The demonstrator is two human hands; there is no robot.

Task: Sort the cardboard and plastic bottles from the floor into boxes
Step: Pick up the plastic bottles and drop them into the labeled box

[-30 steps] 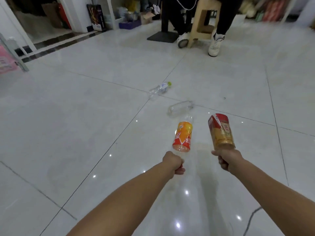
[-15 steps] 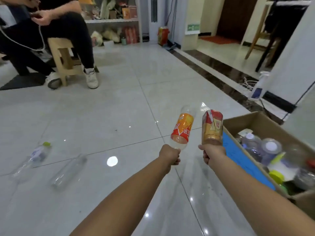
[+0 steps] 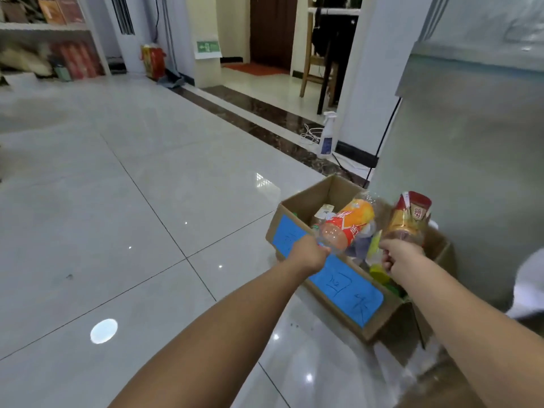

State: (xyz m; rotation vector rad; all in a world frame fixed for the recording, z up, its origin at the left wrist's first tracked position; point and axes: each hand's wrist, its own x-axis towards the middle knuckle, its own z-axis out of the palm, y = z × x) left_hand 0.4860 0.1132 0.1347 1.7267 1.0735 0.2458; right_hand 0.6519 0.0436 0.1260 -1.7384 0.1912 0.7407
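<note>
apparently empty and light, the clear plastic bottle with the orange label [image 3: 347, 225] hangs from the left hand [image 3: 312, 254], fingers curled round one end. the right hand [image 3: 400, 257] grips the gold-and-red-labelled bottle [image 3: 410, 219] likewise. both are over the open brown cardboard box [image 3: 312, 198]. their thin, slick walls probably dent, so the stiffer ends are the place to hold.

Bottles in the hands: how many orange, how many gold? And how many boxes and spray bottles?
Orange bottle, in left hand: 1
Gold-and-red bottle, in right hand: 1
Cardboard box: 1
White spray bottle: 1
Total: 4
Things inside the box are too blurred to count.
</note>
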